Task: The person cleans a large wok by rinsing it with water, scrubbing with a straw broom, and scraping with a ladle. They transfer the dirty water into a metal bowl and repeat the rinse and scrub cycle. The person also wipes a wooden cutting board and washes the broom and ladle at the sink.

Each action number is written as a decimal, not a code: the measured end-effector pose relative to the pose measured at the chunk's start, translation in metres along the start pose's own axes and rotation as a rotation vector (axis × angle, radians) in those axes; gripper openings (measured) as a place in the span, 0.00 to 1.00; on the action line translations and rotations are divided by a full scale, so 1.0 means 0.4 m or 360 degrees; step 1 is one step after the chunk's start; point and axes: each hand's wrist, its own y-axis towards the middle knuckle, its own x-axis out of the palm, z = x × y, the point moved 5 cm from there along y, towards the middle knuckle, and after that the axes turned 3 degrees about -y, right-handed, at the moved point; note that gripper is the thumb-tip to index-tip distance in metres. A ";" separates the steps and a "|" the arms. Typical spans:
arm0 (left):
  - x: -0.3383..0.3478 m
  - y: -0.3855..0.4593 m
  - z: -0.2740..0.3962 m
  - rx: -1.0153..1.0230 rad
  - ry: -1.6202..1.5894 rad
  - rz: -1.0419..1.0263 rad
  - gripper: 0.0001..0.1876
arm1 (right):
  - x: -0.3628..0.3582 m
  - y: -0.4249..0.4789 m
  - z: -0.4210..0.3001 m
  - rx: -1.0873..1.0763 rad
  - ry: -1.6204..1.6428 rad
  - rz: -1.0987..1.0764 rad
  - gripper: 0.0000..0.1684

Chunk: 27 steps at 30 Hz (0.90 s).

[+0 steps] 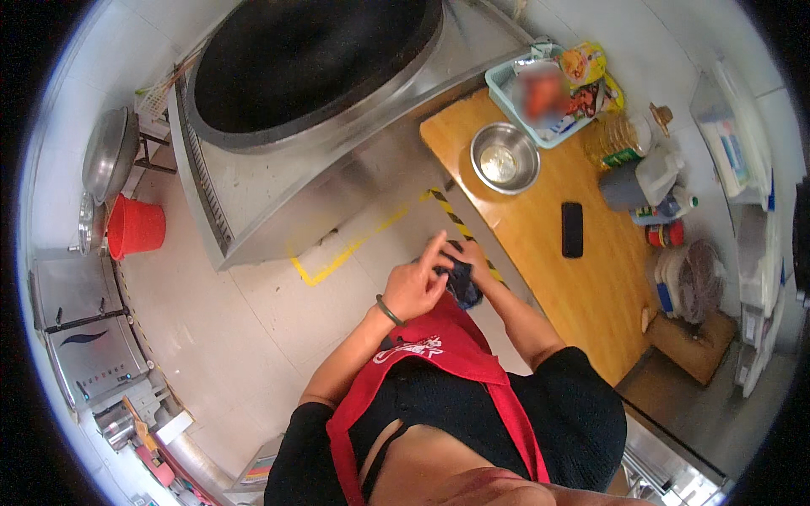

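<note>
My left hand [417, 284], with a dark green bangle [388, 311] at the wrist, is raised in front of the red apron [436, 338]. Its index finger points outward and the other fingers are partly bent; I see nothing in it. Just beyond and to the right, my right hand [468, 258] is closed around a dark cloth [464, 288] that hangs down over the apron's lower part. My left hand overlaps part of the cloth; whether the two touch cannot be told. On the wooden table [538, 253] to the right are a steel bowl [504, 158] with clear yellowish liquid and a black phone [572, 229].
A large black wok [310, 63] sits in the steel stove ahead. A light-blue basket [547, 136] with food packets, an oil bottle [620, 142] and other bottles line the table's wall side. At left stand a red bucket [136, 226] and a steel cabinet [101, 354].
</note>
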 end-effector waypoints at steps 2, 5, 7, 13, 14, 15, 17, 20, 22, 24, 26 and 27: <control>-0.021 0.127 -0.036 -0.0112 -0.0302 0.0179 0.27 | -0.092 0.003 -0.011 0.0097 0.0129 0.0203 0.27; 0.121 0.349 -0.350 -0.0079 0.0287 0.0332 0.17 | -0.228 -0.010 0.014 0.0069 0.0140 0.0785 0.25; 0.216 0.504 -0.415 -0.1140 -0.0988 -0.0091 0.15 | -0.343 -0.014 0.083 0.0192 0.0377 0.1187 0.28; 0.307 0.671 -0.499 -0.1099 -0.1615 0.0431 0.11 | -0.413 0.080 0.149 -0.0070 -0.1104 0.0959 0.52; 0.295 0.670 -0.521 -0.1010 -0.1813 0.0684 0.11 | -0.405 0.124 0.118 -0.0103 -0.1138 0.0931 0.53; 0.184 0.634 -0.397 -0.1354 -0.1463 0.0595 0.15 | -0.401 0.174 0.109 -0.0105 -0.1147 0.0906 0.55; 0.116 0.502 -0.522 -0.1221 -0.1916 0.0646 0.15 | -0.387 0.280 0.036 -0.0266 -0.1167 0.0798 0.56; -0.099 0.237 -0.586 -0.1332 -0.1904 0.0819 0.16 | -0.367 0.514 -0.078 -0.0481 -0.1240 0.0652 0.54; -0.249 0.108 -0.497 -0.1267 -0.1742 0.0892 0.21 | -0.354 0.652 -0.174 -0.0541 -0.1245 0.0743 0.48; -0.340 -0.035 -0.484 -0.1188 -0.1875 0.1197 0.22 | -0.315 0.731 -0.227 -0.0572 -0.1185 0.0890 0.43; -0.398 -0.166 -0.504 -0.1164 -0.1908 0.1445 0.24 | -0.234 0.672 -0.321 -0.0779 -0.0845 0.0870 0.37; -0.429 -0.216 -0.512 -0.1105 -0.1911 0.1524 0.24 | -0.178 0.672 -0.260 -0.0843 -0.1189 0.0632 0.35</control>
